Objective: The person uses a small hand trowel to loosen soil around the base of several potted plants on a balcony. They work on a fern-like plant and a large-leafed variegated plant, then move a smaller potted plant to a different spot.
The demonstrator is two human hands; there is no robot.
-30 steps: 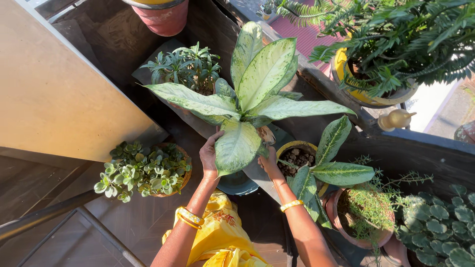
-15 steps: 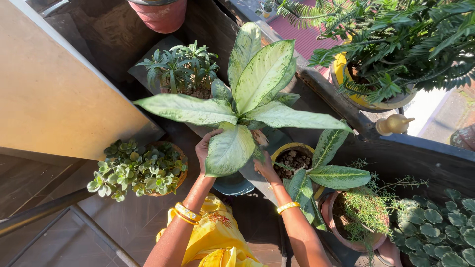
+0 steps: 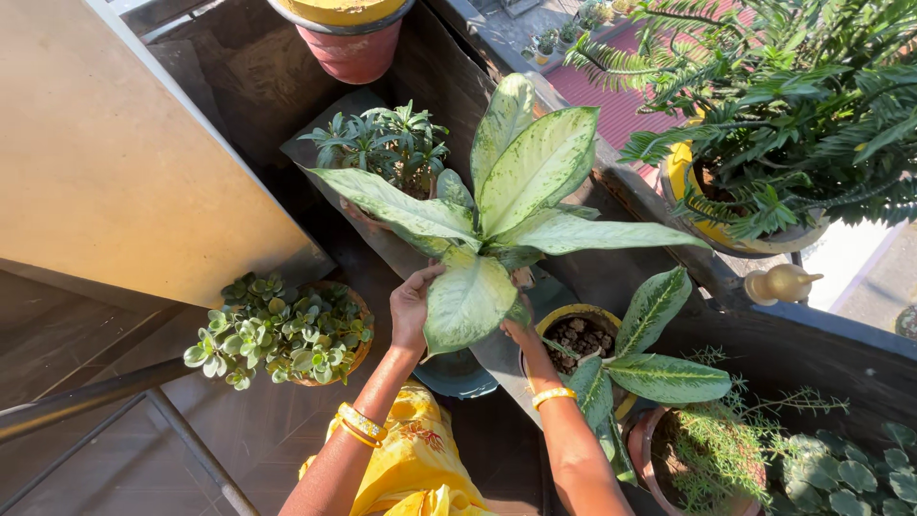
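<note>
Holding from both sides: left hand with fingers spread and laid against the base of the big speckled plant, right hand pressed to the other side, mostly hidden under one broad drooping leaf. Cannot tell whether the right fingers are curled or flat. Both hands well below the crown of pale green leaves, which fans out above and away from them. Plant's own dark teal pot directly beneath the hands, only partly seen between the two forearms.

Just to the right of the right hand, touching distance, a yellow-rimmed pot with dry lumpy soil and a smaller speckled plant leaning out to the right. Further right and lower, a terracotta pot with fine feathery herb. Left of the left hand, apart from it, a basket pot of small round-leaved succulents. Beyond the hands, behind the big leaves, a spiky green plant; further up, a red pot with yellow rim. Far upper right, a fern in a yellow pot. Gold bangles on the left wrist, one yellow bangle on the right. Yellow garment low between the arms.
</note>
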